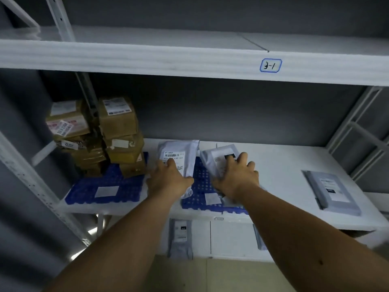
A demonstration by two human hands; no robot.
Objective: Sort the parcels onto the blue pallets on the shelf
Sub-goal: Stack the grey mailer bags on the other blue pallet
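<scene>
parcel labels point(173, 157) too blurred to read, middle pallet point(202, 182) partly hidden by hands

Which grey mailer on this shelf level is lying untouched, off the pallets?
The flat grey mailer at far right, lying on bare shelf; the other two are in hand.

My left hand point(168, 178) on a pale grey parcel point(181, 159) with a white barcode label, my right hand point(235, 175) on another grey parcel point(219, 159), blue perforated pallets point(105, 186) (each with a white sticker), brown taped boxes point(120, 131), white shelf point(284, 165), dark grey wall.
</scene>
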